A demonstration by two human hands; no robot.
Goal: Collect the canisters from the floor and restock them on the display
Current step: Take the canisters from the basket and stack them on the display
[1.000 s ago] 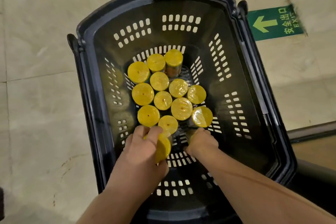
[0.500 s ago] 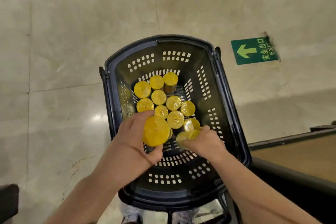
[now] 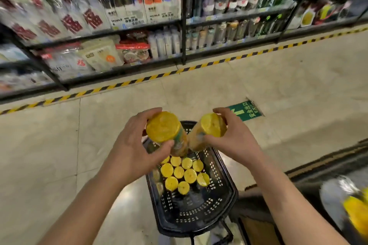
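Gripping two yellow-lidded canisters, we've got them up above the basket. The left canister (image 3: 163, 126) sits in our left hand (image 3: 135, 149), fingers curled over its lid end and thumb hooked beneath. The right canister (image 3: 213, 125) is in our right hand (image 3: 235, 139), fingers wrapped round just below the lid. Both tilt lids toward us, bottoms leaning in together; whether they're touching or just apart, we can't tell. That's the danger: a knock between them could loosen either hold. Each is also held only near its top, so the free end may swing and slip out. A drop would land on the upright canisters (image 3: 183, 173) packed in the basket (image 3: 233, 191), or on the hard floor (image 3: 59, 145) beside it.
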